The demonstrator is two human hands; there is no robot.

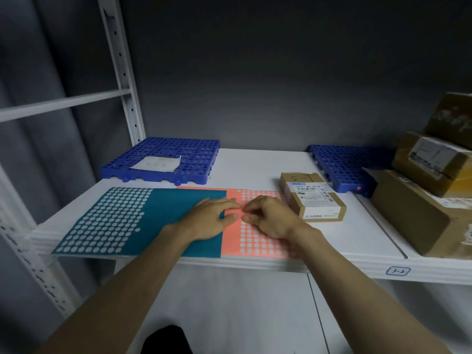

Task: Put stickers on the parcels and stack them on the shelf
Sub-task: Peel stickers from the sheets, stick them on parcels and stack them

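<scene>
The teal paper sticker sheet (163,215) is pressed flat by the released left hand (207,218). A dot on the salmon-pink paper sticker sheet (258,241) seems pinched by the curled right hand (268,217); not fully certain.

Best done w/ a nail under the dot's edge, sheet pinned, then a slow peel.

Count: 2 sheets, 2 blue perforated plastic mats (163,159). The small brown cardboard parcel (313,198) sits just beside the pink sheet on the white metal shelf (357,241); approx. 3 more parcels are stacked at right.

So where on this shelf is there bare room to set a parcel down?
Bare shelf lies between the two blue mats and in front of the small box. Crowded: sticker sheets front left, stacked boxes right.
</scene>
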